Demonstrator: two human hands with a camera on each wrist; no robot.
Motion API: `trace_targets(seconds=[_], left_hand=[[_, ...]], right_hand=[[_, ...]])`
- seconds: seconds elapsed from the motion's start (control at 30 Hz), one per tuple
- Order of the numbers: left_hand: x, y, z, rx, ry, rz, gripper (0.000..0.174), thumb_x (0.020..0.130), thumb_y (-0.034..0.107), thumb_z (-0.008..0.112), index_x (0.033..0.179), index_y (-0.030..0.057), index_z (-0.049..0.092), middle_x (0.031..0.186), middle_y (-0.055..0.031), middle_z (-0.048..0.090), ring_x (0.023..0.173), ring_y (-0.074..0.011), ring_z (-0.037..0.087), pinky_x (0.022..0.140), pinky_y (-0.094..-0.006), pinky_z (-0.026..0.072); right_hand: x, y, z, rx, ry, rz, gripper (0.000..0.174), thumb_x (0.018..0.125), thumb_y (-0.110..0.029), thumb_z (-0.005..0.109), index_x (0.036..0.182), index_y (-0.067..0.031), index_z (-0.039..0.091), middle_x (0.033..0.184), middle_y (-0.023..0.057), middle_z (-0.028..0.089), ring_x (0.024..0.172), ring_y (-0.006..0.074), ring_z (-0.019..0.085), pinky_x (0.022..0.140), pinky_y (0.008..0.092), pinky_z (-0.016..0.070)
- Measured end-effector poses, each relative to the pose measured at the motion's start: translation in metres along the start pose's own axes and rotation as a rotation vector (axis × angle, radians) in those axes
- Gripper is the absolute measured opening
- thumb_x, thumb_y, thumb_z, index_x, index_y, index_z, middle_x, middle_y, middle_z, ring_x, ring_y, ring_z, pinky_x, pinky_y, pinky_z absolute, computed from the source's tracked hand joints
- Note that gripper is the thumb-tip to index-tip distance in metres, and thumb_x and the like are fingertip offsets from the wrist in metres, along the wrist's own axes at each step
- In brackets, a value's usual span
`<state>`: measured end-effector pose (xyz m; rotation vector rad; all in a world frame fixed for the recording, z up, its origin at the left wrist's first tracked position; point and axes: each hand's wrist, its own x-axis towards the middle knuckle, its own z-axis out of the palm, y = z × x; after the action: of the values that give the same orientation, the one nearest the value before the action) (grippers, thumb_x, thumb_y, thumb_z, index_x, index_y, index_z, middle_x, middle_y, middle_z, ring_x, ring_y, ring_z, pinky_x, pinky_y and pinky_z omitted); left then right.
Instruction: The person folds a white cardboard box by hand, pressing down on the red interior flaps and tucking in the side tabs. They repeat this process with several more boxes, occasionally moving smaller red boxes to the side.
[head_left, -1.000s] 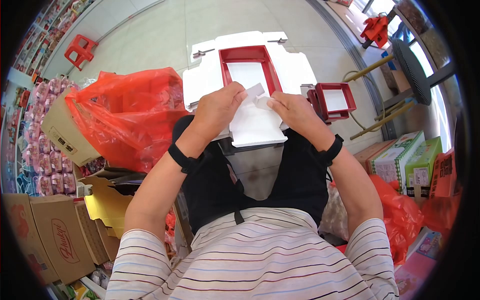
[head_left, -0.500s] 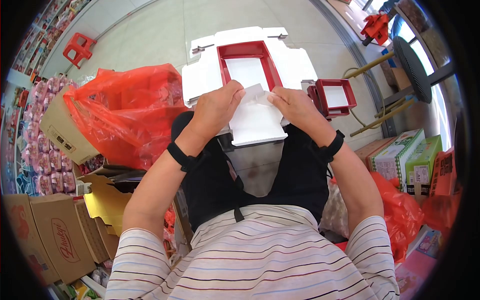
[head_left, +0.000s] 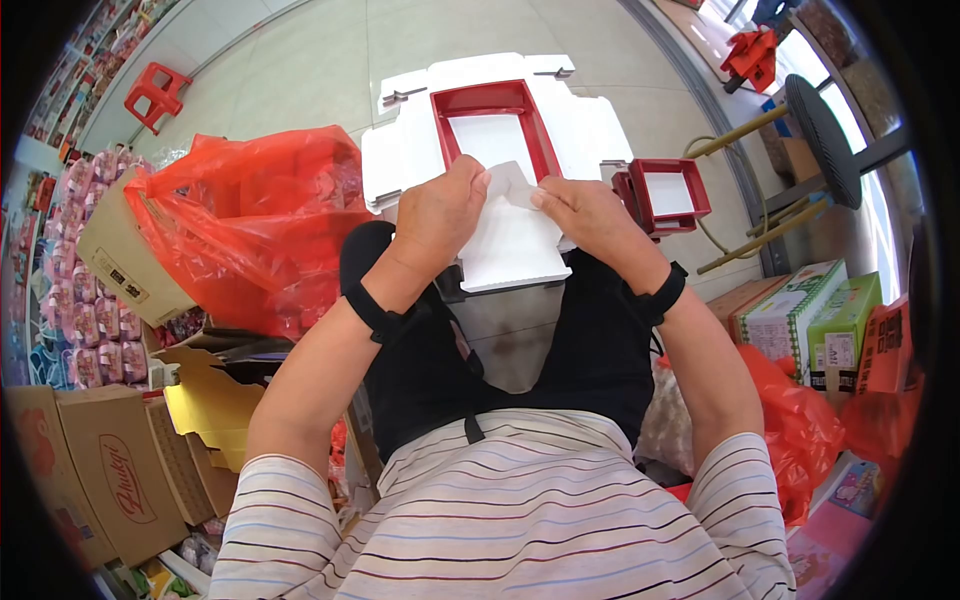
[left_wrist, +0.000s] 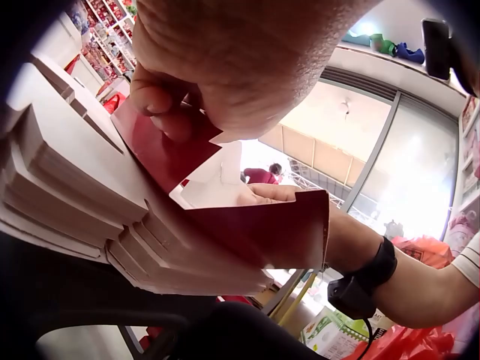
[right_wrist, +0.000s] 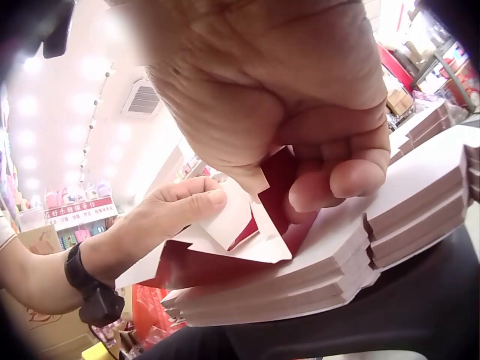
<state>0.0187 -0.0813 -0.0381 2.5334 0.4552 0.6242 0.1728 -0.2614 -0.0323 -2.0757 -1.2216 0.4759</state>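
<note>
A cardboard box blank (head_left: 512,255), white inside and red outside, lies partly folded in front of the person. My left hand (head_left: 440,212) pinches its left corner flap between thumb and fingers. Opposite it, my right hand (head_left: 595,220) pinches the right corner flap, and the raised flaps (head_left: 510,180) overlap between the hands. The left wrist view shows the red outer side (left_wrist: 262,232) bent up into walls. Beneath is a stack of flat white blanks (head_left: 590,130). Just beyond the hands, a folded red box tray (head_left: 548,150) rests on that stack.
More red box trays (head_left: 703,200) stand at the right of the stack. A large red plastic bag (head_left: 250,230) lies on the left, above cartons (head_left: 120,470). Boxes (head_left: 845,330) and another red bag (head_left: 790,430) are on the right. A red stool (head_left: 157,95) stands farther off.
The two corner flaps have been drawn closer together and now overlap, the right one having risen toward the left. Both hands keep their pinch and have moved only slightly.
</note>
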Motion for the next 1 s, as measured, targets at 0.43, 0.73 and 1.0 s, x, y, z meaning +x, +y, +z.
trace_targets(seconds=[0.43, 0.73, 1.0], left_hand=[[0.002, -0.003, -0.002, -0.036, -0.033, 0.02, 0.017, 0.107, 0.026, 0.064, 0.104, 0.0086, 0.066, 0.078, -0.0147, 0.069, 0.073, -0.0353, 0.07, 0.068, -0.0429, 0.0543], [0.014, -0.011, -0.017, 0.092, -0.232, 0.2, 0.016, 0.104, 0.026, 0.066, 0.105, 0.0108, 0.069, 0.09, -0.0096, 0.07, 0.083, -0.0315, 0.071, 0.071, -0.0437, 0.0554], [0.019, 0.009, -0.022, 0.298, -0.216, 0.314, 0.014, 0.101, 0.026, 0.067, 0.111, 0.0161, 0.07, 0.101, -0.0047, 0.069, 0.089, -0.0278, 0.072, 0.072, -0.0419, 0.057]], right_hand=[[0.003, 0.0, -0.002, -0.032, -0.01, 0.002, 0.033, 0.105, -0.034, 0.059, 0.096, -0.0045, 0.07, 0.085, 0.0211, 0.07, 0.082, 0.0428, 0.067, 0.073, 0.0496, 0.0516], [0.0, -0.003, -0.003, -0.107, -0.014, -0.024, 0.029, 0.105, -0.033, 0.059, 0.101, -0.0068, 0.07, 0.088, 0.0202, 0.071, 0.087, 0.0431, 0.068, 0.076, 0.0507, 0.0523], [0.003, -0.003, -0.005, -0.108, -0.046, -0.006, 0.025, 0.105, -0.031, 0.061, 0.103, -0.0076, 0.07, 0.089, 0.0199, 0.072, 0.087, 0.043, 0.068, 0.076, 0.0507, 0.0523]])
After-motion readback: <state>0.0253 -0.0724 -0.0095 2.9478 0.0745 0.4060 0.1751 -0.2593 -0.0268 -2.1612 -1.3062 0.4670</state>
